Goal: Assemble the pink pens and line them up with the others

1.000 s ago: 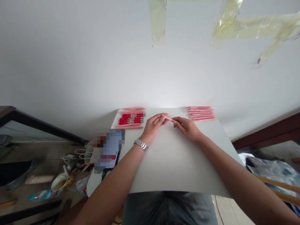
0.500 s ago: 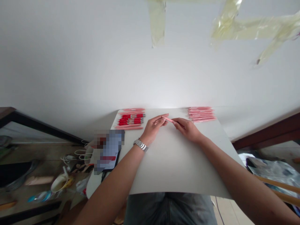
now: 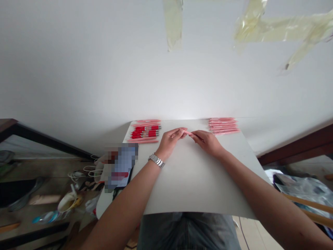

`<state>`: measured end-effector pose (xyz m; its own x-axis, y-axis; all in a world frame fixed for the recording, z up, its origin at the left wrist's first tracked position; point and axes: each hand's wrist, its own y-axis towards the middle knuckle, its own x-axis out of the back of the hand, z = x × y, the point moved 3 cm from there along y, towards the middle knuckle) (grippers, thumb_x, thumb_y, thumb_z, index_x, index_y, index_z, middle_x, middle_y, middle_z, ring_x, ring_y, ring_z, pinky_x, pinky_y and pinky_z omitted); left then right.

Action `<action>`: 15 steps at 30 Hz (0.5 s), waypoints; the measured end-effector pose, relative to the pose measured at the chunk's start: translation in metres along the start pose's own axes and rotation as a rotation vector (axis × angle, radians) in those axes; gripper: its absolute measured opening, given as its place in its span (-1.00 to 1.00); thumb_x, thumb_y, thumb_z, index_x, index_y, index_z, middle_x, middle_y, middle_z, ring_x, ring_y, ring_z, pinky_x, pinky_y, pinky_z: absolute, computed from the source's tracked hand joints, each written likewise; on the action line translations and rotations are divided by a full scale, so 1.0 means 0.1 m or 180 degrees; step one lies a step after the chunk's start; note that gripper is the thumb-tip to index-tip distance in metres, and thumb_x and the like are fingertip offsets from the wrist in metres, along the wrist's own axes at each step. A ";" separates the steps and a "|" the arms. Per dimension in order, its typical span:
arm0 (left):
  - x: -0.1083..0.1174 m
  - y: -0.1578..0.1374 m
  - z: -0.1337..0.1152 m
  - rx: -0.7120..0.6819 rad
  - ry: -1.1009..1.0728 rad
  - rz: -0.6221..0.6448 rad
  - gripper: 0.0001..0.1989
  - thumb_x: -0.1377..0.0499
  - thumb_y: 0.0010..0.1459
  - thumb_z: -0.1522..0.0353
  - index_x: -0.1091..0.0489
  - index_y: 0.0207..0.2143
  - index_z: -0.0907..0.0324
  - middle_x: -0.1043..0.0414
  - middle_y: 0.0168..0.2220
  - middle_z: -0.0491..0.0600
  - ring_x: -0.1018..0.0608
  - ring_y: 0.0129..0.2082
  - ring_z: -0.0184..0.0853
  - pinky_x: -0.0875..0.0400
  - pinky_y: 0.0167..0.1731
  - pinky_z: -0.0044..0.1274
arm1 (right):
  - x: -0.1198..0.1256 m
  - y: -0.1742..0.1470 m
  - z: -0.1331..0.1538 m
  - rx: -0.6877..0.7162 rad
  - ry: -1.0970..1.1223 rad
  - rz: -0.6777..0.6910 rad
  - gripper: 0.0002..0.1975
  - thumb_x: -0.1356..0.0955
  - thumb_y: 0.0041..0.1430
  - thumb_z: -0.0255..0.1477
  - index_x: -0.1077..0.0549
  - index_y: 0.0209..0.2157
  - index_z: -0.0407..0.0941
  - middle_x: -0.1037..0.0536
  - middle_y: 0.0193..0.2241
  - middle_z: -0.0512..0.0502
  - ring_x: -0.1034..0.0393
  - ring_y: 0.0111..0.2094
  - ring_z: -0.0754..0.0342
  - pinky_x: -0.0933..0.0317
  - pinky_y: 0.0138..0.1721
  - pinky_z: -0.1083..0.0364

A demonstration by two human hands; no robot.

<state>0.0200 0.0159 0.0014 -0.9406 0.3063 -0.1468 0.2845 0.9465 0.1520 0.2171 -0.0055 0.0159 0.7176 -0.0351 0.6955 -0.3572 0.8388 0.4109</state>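
By the white wall [image 3: 117, 69] is a pale desk [image 3: 187, 184], and over it the left hand [image 3: 169, 141] and right hand [image 3: 207, 143] come close together, red pens [image 3: 151, 132] lying to the left and a stack of pink sticks [image 3: 223, 127] to the right. Both hands pinch a slim pink stick [image 3: 186, 132] between them, probably a pen, though fingers cover its ends.

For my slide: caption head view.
Left hand and right hand hold a slim pink rod over a white table; slender red pens lie left.
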 end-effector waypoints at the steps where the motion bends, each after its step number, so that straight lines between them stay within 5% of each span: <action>1: 0.00 0.00 0.00 0.0010 -0.0002 -0.0001 -0.58 -0.31 0.25 0.08 -0.63 -0.03 0.19 -0.64 -0.10 0.09 -0.63 -0.09 -0.21 -0.47 0.11 -0.31 | 0.00 0.00 0.00 0.0002 -0.0015 -0.0008 -0.59 -0.21 0.48 -0.10 -0.56 -0.13 -0.05 -0.63 -0.31 -0.13 -0.48 -0.33 0.00 -0.26 -0.28 0.06; 15: 0.01 0.02 0.03 -0.0028 -0.0100 -0.0128 -0.57 -0.33 0.23 0.09 -0.63 -0.03 0.24 -0.63 -0.18 0.09 -0.60 -0.16 -0.27 -0.49 0.05 -0.34 | -0.01 -0.02 -0.04 -0.0022 -0.0121 -0.0219 -0.69 -0.29 0.44 -0.16 -0.54 -0.11 -0.08 -0.55 -0.36 -0.09 -0.38 -0.39 0.06 -0.19 -0.34 0.09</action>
<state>0.0204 0.0180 -0.0010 -0.9449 0.2710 -0.1834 0.2447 0.9573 0.1540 0.2197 -0.0047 0.0118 0.7171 -0.1131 0.6877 -0.3037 0.8374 0.4544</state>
